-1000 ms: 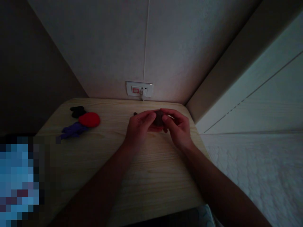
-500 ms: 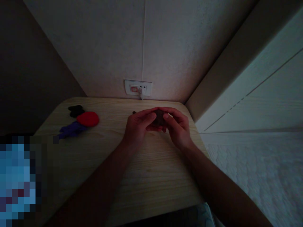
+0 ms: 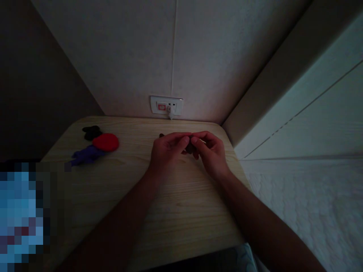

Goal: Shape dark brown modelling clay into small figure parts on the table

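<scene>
My left hand [image 3: 166,152] and my right hand [image 3: 212,153] meet above the far part of the wooden tabletop [image 3: 176,204]. Between their thumbs and fingers is a small dark brown lump [image 3: 190,147] that looks like modelling clay. Both hands are closed on it, and the fingers cover much of it. A small dark piece [image 3: 161,135] shows just behind my left hand, mostly hidden.
To the left lie a flat red piece [image 3: 106,142], a purple piece [image 3: 87,154] partly under it, and black pieces [image 3: 92,133]. A wall socket with a plug [image 3: 170,109] is behind the tabletop. Blurred squares cover the lower left corner.
My thumbs have come closer together over the brown lump, and less of it shows now. The pieces at the left have stayed where they were.
</scene>
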`<act>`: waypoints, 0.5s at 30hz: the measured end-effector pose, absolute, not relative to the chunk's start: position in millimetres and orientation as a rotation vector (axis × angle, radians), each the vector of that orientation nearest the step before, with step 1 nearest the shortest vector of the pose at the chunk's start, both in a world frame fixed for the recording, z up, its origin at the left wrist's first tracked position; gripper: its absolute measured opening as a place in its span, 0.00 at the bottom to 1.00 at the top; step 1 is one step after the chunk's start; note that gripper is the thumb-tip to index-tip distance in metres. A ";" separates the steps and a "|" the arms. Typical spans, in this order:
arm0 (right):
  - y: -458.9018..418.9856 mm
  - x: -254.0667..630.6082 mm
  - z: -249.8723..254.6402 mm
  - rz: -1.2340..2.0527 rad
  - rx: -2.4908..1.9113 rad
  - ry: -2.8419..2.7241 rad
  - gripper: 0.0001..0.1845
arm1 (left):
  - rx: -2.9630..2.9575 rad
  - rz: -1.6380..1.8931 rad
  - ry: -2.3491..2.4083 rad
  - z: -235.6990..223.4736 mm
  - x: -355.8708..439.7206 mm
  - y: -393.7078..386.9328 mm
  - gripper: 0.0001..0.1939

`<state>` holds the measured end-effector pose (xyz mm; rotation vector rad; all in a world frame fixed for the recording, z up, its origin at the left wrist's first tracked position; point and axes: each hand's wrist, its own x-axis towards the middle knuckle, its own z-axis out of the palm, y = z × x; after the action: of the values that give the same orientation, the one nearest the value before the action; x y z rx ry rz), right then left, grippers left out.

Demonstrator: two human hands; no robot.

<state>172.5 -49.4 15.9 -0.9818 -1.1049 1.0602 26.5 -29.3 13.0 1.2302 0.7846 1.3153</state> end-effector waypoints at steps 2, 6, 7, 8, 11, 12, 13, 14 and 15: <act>-49.0 173.3 17.1 1.062 -0.981 -1.070 0.14 | 1.254 1.287 0.766 11.4 27.6 -30.3 0.18; -47.6 176.0 17.0 1.056 -0.964 -1.014 0.10 | 1.257 1.275 0.735 7.9 29.7 -30.8 0.18; -47.0 176.5 16.3 1.069 -0.948 -1.012 0.10 | 1.253 1.287 0.734 7.4 29.8 -30.7 0.17; -46.4 176.8 15.6 1.091 -0.929 -1.016 0.10 | 1.250 1.304 0.731 7.0 29.8 -30.6 0.16; -45.3 176.5 13.2 1.141 -0.880 -1.035 0.11 | 1.262 1.327 0.720 7.1 29.3 -30.5 0.14; -45.4 176.0 12.6 1.142 -0.878 -1.040 0.12 | 1.270 1.320 0.717 7.5 29.2 -30.7 0.14; -45.6 175.3 11.9 1.132 -0.885 -1.045 0.13 | 1.276 1.311 0.716 8.2 29.3 -31.0 0.13; -45.9 174.7 11.3 1.114 -0.898 -1.050 0.14 | 1.280 1.303 0.718 9.0 29.5 -31.4 0.13; -46.3 174.0 10.7 1.094 -0.916 -1.056 0.14 | 1.279 1.302 0.725 9.9 29.8 -31.9 0.13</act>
<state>174.0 -46.3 10.7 -0.9155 -1.0560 1.0935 29.8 -31.9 9.9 1.2794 0.7249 1.3016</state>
